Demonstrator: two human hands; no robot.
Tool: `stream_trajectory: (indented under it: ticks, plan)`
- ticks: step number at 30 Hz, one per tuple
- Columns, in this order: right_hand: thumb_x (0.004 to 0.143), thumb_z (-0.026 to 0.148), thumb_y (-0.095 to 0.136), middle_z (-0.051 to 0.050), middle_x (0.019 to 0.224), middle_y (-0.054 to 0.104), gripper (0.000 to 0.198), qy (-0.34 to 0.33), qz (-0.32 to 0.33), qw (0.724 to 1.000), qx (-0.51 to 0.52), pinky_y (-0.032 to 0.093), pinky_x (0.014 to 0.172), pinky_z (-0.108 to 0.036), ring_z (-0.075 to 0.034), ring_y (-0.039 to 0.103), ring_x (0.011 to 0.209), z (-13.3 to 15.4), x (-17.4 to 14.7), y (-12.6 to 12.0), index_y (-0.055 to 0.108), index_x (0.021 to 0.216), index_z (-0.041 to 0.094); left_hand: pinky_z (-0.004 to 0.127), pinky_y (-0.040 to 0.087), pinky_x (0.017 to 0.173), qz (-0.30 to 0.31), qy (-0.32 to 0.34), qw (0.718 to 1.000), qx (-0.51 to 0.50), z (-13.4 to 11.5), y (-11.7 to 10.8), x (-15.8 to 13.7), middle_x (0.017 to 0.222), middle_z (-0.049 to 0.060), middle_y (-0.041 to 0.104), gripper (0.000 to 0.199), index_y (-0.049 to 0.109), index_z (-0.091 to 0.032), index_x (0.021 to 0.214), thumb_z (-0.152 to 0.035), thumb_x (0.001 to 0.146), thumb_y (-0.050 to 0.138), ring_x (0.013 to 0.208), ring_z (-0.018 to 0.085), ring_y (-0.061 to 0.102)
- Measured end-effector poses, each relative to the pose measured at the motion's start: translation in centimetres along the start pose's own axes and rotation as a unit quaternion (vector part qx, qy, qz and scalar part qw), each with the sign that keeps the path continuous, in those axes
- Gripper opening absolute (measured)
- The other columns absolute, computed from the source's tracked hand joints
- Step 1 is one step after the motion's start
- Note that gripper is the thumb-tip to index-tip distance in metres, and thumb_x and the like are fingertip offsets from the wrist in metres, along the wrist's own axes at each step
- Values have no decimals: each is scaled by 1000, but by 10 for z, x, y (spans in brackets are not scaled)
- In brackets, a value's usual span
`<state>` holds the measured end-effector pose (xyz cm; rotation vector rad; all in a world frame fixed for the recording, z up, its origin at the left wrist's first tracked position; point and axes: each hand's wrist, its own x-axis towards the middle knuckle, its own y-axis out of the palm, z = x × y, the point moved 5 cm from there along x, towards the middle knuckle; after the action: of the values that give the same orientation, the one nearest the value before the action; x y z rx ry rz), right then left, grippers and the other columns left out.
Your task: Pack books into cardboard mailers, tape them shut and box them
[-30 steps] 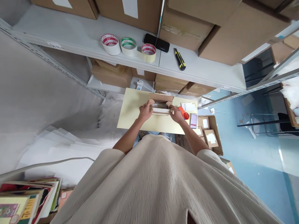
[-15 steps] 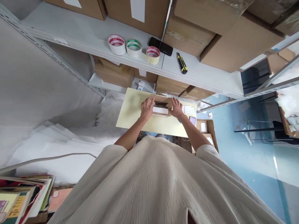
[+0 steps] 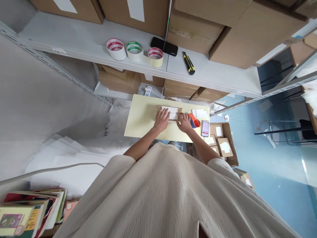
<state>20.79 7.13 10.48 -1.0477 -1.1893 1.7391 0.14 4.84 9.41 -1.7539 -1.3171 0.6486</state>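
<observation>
A small cardboard box [image 3: 174, 116] with white paper on its top lies on the pale yellow tabletop [image 3: 138, 114]. My left hand [image 3: 162, 119] rests on the box's left part, fingers outstretched and flat on the top. At the box's right end is my right hand [image 3: 184, 123], its fingers bent over the edge and the thumb against the near side. Just right of that hand stands an orange and blue tape dispenser [image 3: 194, 121]. The undersides of both hands are hidden.
White slips [image 3: 200, 113] and a phone [image 3: 205, 128] lie at the table's right. On the shelf [image 3: 210, 74] above are tape rolls [image 3: 134, 51], a black case [image 3: 164, 46] and a utility knife [image 3: 188, 63]. An open carton [image 3: 231, 145] of small boxes stands right.
The raised box flap has come down and the box top is now closed. My left hand has moved onto the top; my right hand has shifted down to the right end.
</observation>
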Motion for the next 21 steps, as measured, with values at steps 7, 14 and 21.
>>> stream_trajectory:
  ticks: [7,14,21]
  plan:
    - [112,40,51,-24,186,39,80,-8,-18,999,40,34,132,-68,-47,37,164,-2,-5,21,34,187,19,64,3,151,60,-43,996,41,4,9,-11,199,21,16,86,28,-6,189,-30,109,49,187,36,9]
    - [114,45,45,-26,178,47,75,153,-69,983,76,42,124,-70,-48,46,157,-80,-37,50,40,184,22,66,0,151,95,-53,993,57,15,13,-7,200,20,11,90,23,-6,190,-37,110,50,188,38,5]
    - [112,41,49,-21,159,68,63,239,-24,967,84,47,120,-63,-43,54,150,-141,-55,69,59,172,26,68,-2,150,120,-58,988,72,22,13,-1,200,21,8,101,13,-7,192,-41,107,57,188,40,2]
